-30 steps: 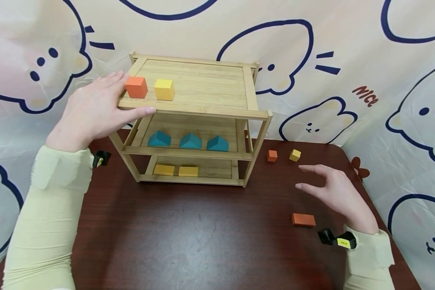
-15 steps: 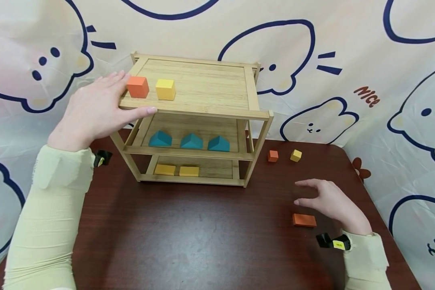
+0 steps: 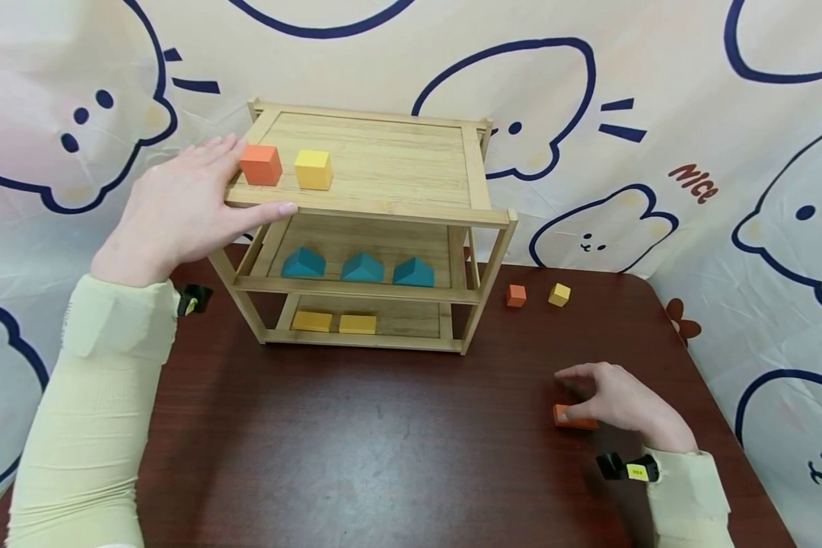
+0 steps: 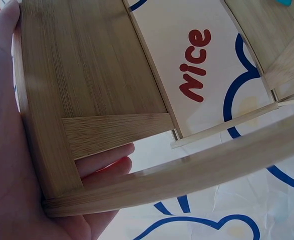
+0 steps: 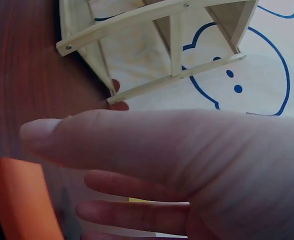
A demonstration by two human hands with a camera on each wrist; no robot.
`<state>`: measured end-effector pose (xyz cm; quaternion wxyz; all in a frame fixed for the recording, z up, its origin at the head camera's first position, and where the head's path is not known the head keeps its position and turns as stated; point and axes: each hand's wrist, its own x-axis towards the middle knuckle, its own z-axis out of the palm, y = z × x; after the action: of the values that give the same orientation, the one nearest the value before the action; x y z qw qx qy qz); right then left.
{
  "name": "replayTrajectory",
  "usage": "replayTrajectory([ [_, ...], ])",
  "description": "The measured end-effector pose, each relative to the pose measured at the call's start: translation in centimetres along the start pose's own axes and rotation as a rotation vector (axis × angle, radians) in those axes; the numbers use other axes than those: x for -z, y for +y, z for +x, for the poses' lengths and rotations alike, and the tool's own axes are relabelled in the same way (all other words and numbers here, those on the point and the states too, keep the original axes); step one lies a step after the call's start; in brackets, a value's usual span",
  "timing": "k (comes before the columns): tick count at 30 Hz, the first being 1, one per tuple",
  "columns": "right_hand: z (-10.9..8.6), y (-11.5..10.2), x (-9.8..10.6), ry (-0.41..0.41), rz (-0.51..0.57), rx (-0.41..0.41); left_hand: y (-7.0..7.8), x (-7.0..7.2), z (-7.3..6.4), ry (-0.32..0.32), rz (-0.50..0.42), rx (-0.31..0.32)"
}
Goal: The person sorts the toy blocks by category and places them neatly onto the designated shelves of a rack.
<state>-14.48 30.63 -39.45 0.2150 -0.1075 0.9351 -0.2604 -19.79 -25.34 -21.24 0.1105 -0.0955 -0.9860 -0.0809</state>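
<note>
In the head view, my left hand (image 3: 171,209) holds the top left corner of a three-tier wooden shelf (image 3: 397,167), thumb along the front edge. The left wrist view shows its fingers (image 4: 109,167) through the gap beside the side rail (image 4: 152,182). At the right, my right hand (image 3: 626,399) is low over an orange rectangular block (image 3: 581,424) lying on the table, thumb and fingers spread apart. In the right wrist view, the orange block (image 5: 24,202) sits just beyond the thumb tip. An orange cube (image 3: 261,165) and a yellow cube (image 3: 313,170) stand on the top tier.
Several blue triangular blocks (image 3: 362,267) line the middle tier, and two yellow flat blocks (image 3: 358,324) the bottom one. A small orange cube (image 3: 516,296) and yellow cube (image 3: 559,294) lie on the dark table (image 3: 356,441) right of the shelf. A printed cloth (image 3: 623,76) hangs behind.
My right hand has come down and toward me, from near the small cubes to over the orange rectangular block. My left hand keeps its hold on the shelf corner.
</note>
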Motion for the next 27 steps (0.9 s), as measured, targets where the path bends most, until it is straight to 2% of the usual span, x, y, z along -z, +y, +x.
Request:
replayTrajectory([
  [15,0.1,1.1,-1.0,0.004,-0.034,0.001,-0.1,0.0,0.0,-0.001,-0.008,-0.002],
  [27,0.2,1.7,-1.4,-0.005,-0.044,0.035,0.0,0.0,0.1,-0.005,-0.001,0.001],
])
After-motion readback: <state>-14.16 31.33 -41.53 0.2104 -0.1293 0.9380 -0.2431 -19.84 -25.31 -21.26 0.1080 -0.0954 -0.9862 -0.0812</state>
